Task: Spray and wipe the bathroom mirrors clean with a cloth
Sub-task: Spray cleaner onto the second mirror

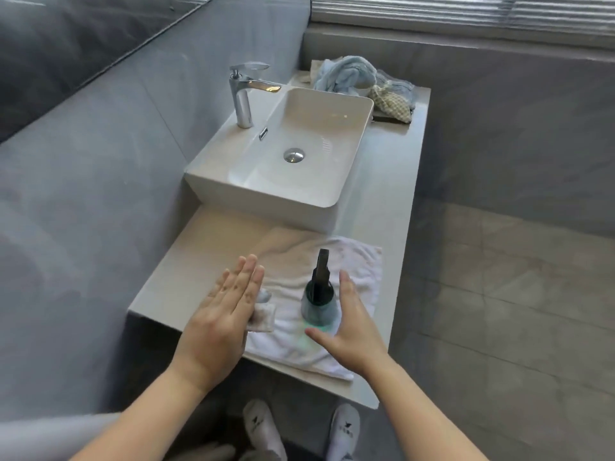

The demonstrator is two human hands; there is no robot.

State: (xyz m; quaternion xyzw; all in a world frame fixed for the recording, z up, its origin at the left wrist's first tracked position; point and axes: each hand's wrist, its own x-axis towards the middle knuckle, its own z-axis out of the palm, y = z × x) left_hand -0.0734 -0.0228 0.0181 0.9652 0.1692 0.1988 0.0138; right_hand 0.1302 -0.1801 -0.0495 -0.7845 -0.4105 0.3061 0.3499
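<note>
Head view, looking down on a pale stone vanity counter [206, 247]. A white rectangular ceramic basin [266, 207] sits on the counter, with a chrome single-lever tap [243, 101] at its left rim. Nearer the viewer, a white terry towel [359, 261] lies spread flat on the counter. On it stands the translucent teal spray bottle [319, 304], upright, its dark trigger head pointing away from the viewer.

The left hand [226, 314] is held flat, palm down, fingers straight and together, over the towel's left edge. It partly covers a small folded off-white cloth [263, 319] that lies on the towel. The right hand [349, 324] is spread wide and holds nothing, the fingers extended along the bottle's right side and the thumb reaching in front of its base. Whether it touches the bottle cannot be told.

At the counter's far end lies a crumpled light-blue cloth bundle [346, 74], with a beige checked cloth [391, 103] just beside it. The lower edge of a dark wall mirror [66, 44] shows at upper left. A slatted window blind [466, 11] crosses the upper right. Two white shoes [263, 427] stand on the floor below the counter's edge.
</note>
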